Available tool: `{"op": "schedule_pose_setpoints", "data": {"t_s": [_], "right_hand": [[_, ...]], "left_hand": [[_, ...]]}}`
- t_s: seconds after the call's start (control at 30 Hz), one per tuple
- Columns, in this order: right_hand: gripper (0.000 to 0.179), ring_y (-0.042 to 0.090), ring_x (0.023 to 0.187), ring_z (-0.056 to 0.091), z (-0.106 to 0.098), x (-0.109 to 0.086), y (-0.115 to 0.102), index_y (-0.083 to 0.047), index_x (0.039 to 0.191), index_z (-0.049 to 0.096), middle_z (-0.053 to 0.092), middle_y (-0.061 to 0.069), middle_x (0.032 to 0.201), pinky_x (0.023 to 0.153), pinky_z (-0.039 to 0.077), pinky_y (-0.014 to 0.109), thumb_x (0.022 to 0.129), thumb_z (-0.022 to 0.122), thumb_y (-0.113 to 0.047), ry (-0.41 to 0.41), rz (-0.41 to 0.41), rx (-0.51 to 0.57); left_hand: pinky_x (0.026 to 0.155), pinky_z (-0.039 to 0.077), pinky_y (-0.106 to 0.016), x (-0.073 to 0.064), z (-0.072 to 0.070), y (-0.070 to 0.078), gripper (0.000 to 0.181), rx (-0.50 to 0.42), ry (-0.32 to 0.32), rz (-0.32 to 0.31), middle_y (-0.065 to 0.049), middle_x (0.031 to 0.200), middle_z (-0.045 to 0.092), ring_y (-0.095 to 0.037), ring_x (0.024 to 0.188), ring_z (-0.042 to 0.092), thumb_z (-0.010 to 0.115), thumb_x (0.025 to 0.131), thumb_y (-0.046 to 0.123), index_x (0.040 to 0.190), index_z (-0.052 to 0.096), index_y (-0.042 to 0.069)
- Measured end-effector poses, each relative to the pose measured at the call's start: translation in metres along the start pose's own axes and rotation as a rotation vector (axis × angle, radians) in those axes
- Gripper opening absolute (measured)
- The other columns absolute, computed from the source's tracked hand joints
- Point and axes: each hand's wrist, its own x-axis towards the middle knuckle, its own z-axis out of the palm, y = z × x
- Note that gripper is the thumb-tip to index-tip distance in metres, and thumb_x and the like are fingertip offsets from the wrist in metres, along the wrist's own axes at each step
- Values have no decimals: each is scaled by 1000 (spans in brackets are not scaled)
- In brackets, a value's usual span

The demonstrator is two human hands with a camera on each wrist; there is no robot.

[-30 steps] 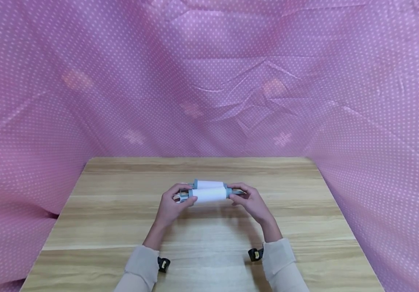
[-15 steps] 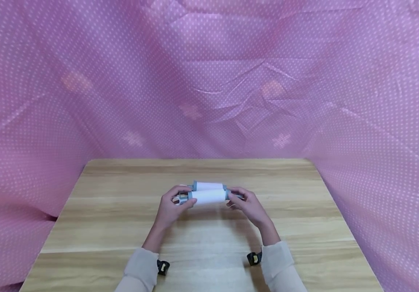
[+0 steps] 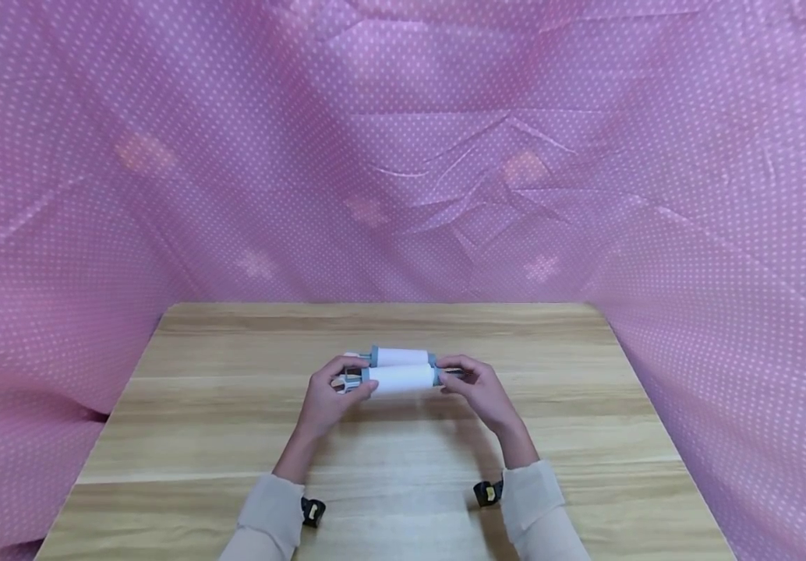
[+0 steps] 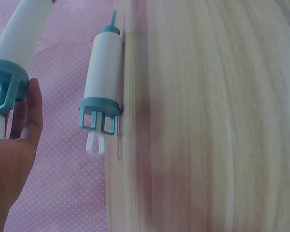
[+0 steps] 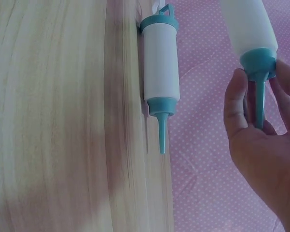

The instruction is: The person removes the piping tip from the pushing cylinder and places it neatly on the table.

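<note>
A large syringe [image 3: 403,378] with a white barrel, teal end caps and a teal nozzle is held sideways above the table between both hands. My left hand [image 3: 324,397] grips its teal handle end, thumb on the near side; in the left wrist view fingers reach behind the teal collar [image 4: 12,79]. At the opposite end my right hand [image 3: 483,396] pinches the teal nozzle cap [image 5: 258,62], with the nozzle [image 5: 260,101] running down between the fingers. A second, similar syringe [image 3: 403,357] lies just beyond on the table, its white pull ring [image 4: 95,144] visible in the left wrist view.
The wood-grain table [image 3: 403,499] spreads around the hands. Pink dotted cloth [image 3: 403,156] hangs behind it and along both sides. A small black camera [image 3: 313,512] sits by the left cuff and another black camera [image 3: 488,492] by the right cuff.
My right fingers have shifted slightly about the nozzle end, and the held syringe's right end is a little lower. My left hand keeps nearly the same place. The far syringe has stayed put.
</note>
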Motion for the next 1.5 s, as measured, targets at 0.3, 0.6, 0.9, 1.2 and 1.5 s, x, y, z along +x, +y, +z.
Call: {"op": "schedule_pose_setpoints", "data": {"t_s": [0.3,0.6,0.9,1.2,1.5], "right_hand": [[47,31,102,66,-2,0,1,11,137,51,58,22,124,95,53,55,96,68,-6,-58,63,27],[49,25,101,66,0,0,-1,14,134,52,58,22,127,90,58,41,92,72,1,-47,43,-3],[46,26,99,68,-3,-3,-1,9,134,57,57,23,128,89,58,40,92,72,-2,-32,41,5],[46,23,95,68,-6,-4,0,10,134,56,57,26,127,91,57,44,92,72,-1,-14,46,2],[47,21,95,68,-7,-4,1,12,134,55,59,23,124,92,56,46,93,73,-3,-12,45,5]], "left_hand": [[78,60,-36,-1,0,2,33,-27,12,-3,-13,125,64,-33,106,62,83,85,14,115,70,12],[80,58,-33,-6,-1,28,32,-5,-7,-61,-18,123,64,-30,102,61,80,86,3,116,67,1],[82,56,-34,-4,-6,-6,37,14,23,-77,-14,128,64,-29,106,60,83,85,15,118,69,6],[86,54,-39,-10,-15,-16,36,51,23,-117,-10,126,66,-29,108,61,85,84,26,117,72,16],[92,51,-45,-13,-22,-30,45,68,29,-195,-10,128,64,-30,114,58,85,84,33,120,70,10]]}}
